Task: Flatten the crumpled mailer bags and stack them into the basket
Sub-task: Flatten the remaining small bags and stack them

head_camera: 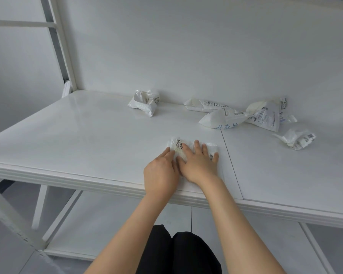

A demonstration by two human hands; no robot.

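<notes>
White tabletop meets a bare wall. Near its front edge the left hand and right hand lie side by side, fingers straight, pressing one mailer bag flat. It looks thin, light and slick, likely to spring back, so smoothing outward and lifting by an edge should suit. Other crumpled bags wait farther back. No basket shows.

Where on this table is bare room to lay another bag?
Widest: the left half of the table, between its left edge, the left hand and the lone bag at the back. Smaller: right of the right hand, along the front edge. Crowded: the back right, with crumpled bags.
</notes>
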